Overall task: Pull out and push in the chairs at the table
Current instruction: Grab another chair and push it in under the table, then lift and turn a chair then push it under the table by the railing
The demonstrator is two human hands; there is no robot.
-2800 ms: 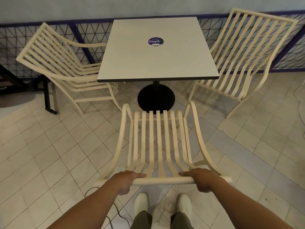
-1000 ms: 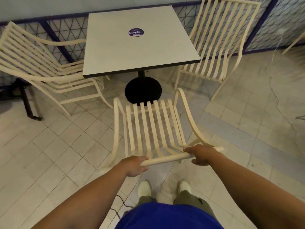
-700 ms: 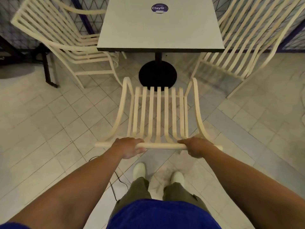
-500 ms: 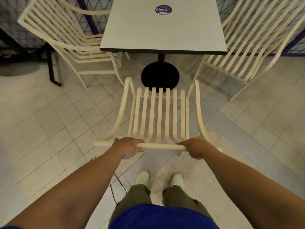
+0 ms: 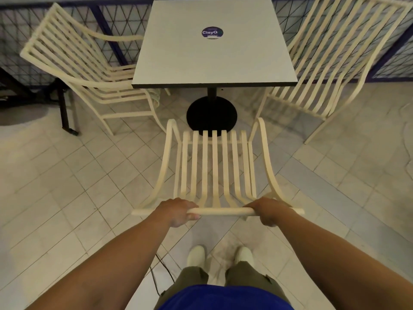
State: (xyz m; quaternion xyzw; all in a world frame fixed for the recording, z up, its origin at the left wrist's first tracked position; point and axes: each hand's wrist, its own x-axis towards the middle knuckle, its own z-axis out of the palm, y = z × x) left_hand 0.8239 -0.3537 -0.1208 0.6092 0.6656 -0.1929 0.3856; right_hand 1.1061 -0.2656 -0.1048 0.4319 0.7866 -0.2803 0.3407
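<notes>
A cream slatted chair (image 5: 215,166) stands in front of me, its seat facing the square grey table (image 5: 214,54). My left hand (image 5: 177,211) grips the top rail of its backrest left of centre. My right hand (image 5: 269,210) grips the same rail right of centre. The chair's front edge sits just short of the table's round black base (image 5: 211,116), not under the tabletop. Two more cream chairs flank the table: the left chair (image 5: 85,70) and the right chair (image 5: 330,59).
A dark mesh railing (image 5: 20,41) runs behind the table and chairs. A black metal leg (image 5: 66,108) stands on the left floor. A thin dark cable (image 5: 161,271) lies on the tiles by my white shoes (image 5: 196,256). The floor is pale tile.
The chair was swung askew a second ago and is now square to the table. It has moved a little closer to the black base. Both hands have kept their hold on the rail.
</notes>
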